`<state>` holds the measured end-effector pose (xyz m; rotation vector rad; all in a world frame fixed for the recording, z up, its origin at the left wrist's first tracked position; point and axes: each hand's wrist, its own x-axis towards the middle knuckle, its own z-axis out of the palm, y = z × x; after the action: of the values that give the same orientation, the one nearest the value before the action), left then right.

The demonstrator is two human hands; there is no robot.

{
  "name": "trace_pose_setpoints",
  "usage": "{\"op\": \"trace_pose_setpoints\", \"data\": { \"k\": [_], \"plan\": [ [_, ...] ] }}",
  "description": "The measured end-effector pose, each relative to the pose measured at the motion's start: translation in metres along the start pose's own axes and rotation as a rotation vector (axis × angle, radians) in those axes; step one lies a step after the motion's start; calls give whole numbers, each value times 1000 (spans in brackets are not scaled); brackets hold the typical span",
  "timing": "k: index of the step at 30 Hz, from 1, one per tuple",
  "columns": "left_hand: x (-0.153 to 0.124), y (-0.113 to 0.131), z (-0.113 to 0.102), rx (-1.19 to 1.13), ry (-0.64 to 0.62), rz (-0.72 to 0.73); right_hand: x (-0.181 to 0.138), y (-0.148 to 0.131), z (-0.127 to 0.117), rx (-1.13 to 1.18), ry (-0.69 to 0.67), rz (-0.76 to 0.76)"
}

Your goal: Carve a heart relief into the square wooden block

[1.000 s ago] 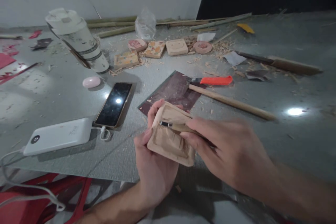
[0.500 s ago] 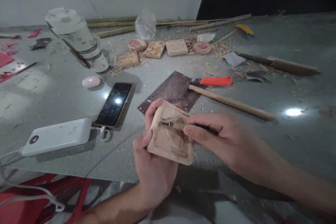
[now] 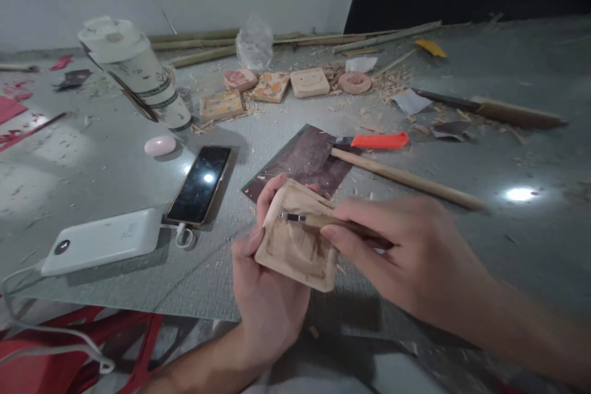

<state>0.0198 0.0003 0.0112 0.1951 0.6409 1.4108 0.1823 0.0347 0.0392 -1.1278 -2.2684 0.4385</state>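
A square wooden block (image 3: 295, 265) with a recessed carved face rests tilted in my left hand (image 3: 272, 295), fingers round its far edge and thumb on its near-left side. My right hand (image 3: 397, 252) is closed round the wooden handle of a carving chisel (image 3: 314, 220). The chisel's metal tip lies over the upper left of the carved recess; whether it bites into the wood I cannot tell. Beyond the block lie a dark brown sheet (image 3: 295, 157), a knife with an orange handle (image 3: 381, 141) and a thin wooden stick (image 3: 410, 180).
At left are a white power bank (image 3: 106, 240) cabled to a phone (image 3: 198, 184), a pink egg-shaped object (image 3: 160, 146) and a tall white tumbler (image 3: 138, 74). Several carved pieces, including a smiley tile (image 3: 309, 83), sit among shavings. A long blade (image 3: 512, 112) lies at right.
My right hand and the chisel have shifted slightly, the chisel's tip still over the same area of the block. The block has moved a little to the left with my left hand.
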Motion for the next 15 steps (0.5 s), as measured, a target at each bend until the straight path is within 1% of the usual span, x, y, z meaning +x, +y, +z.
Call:
{"op": "trace_pose_setpoints", "data": {
  "k": [4, 6, 10, 13, 15],
  "plan": [
    [-2, 3, -2, -6, -33, -26, -3, 1, 1, -68, 18, -45],
    [-1, 8, -5, -7, -68, -73, -3, 2, 1, -67, 17, -69],
    [2, 23, -12, 11, -171, -265, -1, 5, -1, -28, -6, -89],
    [5, 37, -15, 35, -263, -402, 0, 5, -6, 24, -37, -43],
    [7, 46, -15, 55, -289, -448, 2, 6, -10, 34, 3, -4]
  ]
}}
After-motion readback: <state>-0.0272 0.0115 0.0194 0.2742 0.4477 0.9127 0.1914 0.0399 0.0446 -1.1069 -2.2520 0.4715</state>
